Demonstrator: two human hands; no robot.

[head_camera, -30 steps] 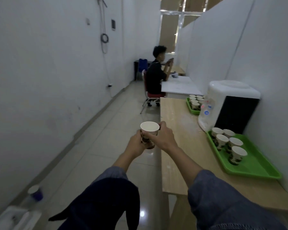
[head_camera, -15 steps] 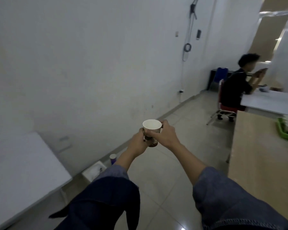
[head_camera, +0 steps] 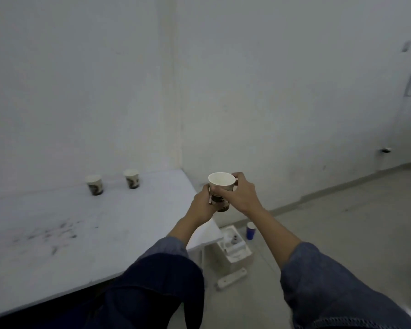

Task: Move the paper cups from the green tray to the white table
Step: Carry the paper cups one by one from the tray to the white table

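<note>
I hold one paper cup [head_camera: 221,186], white inside with a dark print, upright in both hands in front of me. My left hand [head_camera: 203,205] wraps its left side and my right hand [head_camera: 241,195] grips its right side and rim. The cup hangs just past the right edge of the white table [head_camera: 81,233]. Two more paper cups [head_camera: 94,184] [head_camera: 131,178] stand upright side by side at the back of the table near the wall. The green tray is out of view.
Walls meet in a corner right behind the table. On the floor beside the table's right end lie a white foam box [head_camera: 234,248], a blue cup [head_camera: 250,230] and a white power strip [head_camera: 231,279]. Grey tiled floor spreads to the right.
My view has swung left, away from the wooden counter, green trays and seated person. The white table with two cups on it has come into view. Both hands still hold the cup.
</note>
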